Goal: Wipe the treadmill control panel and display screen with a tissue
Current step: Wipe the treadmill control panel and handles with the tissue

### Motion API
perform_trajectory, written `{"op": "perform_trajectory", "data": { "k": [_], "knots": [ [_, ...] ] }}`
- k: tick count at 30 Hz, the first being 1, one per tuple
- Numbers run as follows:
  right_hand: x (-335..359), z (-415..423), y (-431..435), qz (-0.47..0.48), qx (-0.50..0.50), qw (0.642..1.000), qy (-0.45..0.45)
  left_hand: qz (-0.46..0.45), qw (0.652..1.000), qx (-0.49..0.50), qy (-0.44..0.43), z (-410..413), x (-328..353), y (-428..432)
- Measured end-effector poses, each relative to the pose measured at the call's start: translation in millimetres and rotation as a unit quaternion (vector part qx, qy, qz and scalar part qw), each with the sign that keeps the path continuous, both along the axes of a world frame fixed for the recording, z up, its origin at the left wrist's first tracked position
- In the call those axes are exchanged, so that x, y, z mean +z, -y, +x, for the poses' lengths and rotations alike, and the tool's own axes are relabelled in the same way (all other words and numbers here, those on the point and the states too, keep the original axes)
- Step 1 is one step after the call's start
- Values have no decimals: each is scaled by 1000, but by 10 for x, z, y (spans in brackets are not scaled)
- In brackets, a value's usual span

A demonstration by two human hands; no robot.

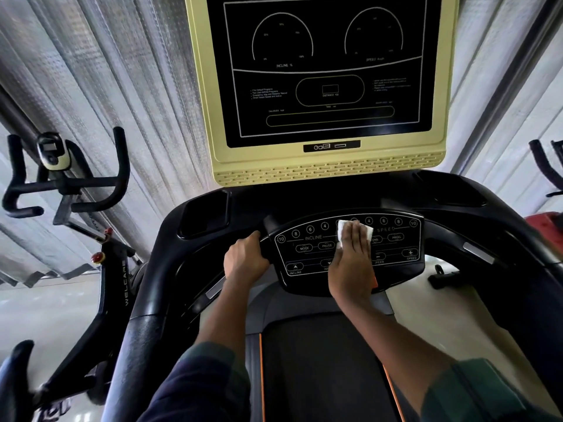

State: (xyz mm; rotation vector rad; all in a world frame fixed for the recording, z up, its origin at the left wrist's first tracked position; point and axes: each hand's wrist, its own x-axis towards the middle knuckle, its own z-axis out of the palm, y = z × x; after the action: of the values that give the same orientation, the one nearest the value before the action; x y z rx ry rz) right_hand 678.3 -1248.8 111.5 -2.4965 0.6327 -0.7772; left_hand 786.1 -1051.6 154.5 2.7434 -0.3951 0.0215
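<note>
The black control panel [307, 242] with white INCLINE and SPEED buttons lies in front of me. My right hand [353, 263] rests flat on its middle, pressing a white tissue [342, 228] against the buttons under the fingers. My left hand [243, 261] grips the black handlebar at the panel's left edge. Above stands the dark display screen [329, 68] in a pale yellow frame [329, 172], unlit, with two dial outlines.
An exercise bike [70, 190] with black handlebars stands to the left. The treadmill belt [323, 367] runs below between the side rails. Silver insulated sheeting [122, 86] covers the wall behind. A red object [545, 223] shows at the right edge.
</note>
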Motion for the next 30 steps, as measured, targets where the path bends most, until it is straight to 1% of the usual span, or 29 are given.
{"op": "perform_trajectory", "data": {
  "k": [2,4,6,7,8,10,11,12,14,16,20,23,26,30],
  "knots": [
    [40,57,-184,26,-30,999,0,1,1000,-2,-1,-1,10,-2],
    [8,50,-319,-12,26,1000,-8,2,1000,-4,1,4,12,-6],
    [-18,-7,-233,-51,89,995,-11,1,1000,-6,3,6,-2,-9],
    [-19,-16,-155,-52,99,994,-10,0,1000,-7,3,9,-6,-13],
    [-13,-11,-108,-38,94,995,-7,1,1000,-6,5,10,-9,-16],
    [15,17,-172,5,49,999,2,-1,1000,-6,6,15,-23,-14],
    [32,36,-268,16,29,999,3,-1,1000,-7,5,14,-21,-13],
    [36,53,-369,14,31,999,0,0,1000,-7,4,16,-18,-15],
    [6,50,-484,-31,91,995,-12,2,1000,-9,3,19,-8,-17],
    [-2,50,-422,-73,142,987,-15,3,1000,-14,0,19,-6,-11],
    [9,61,-483,-45,118,992,-9,5,1000,-10,2,8,3,-22],
    [-115,-36,-636,-80,150,985,-24,6,1000,-13,4,-2,6,-25],
    [-115,-25,-577,-104,175,979,-33,9,1000,-12,7,-7,5,-20],
    [-50,121,-696,-85,141,986,-33,8,1000,-13,3,-6,8,-21]
  ]
}}
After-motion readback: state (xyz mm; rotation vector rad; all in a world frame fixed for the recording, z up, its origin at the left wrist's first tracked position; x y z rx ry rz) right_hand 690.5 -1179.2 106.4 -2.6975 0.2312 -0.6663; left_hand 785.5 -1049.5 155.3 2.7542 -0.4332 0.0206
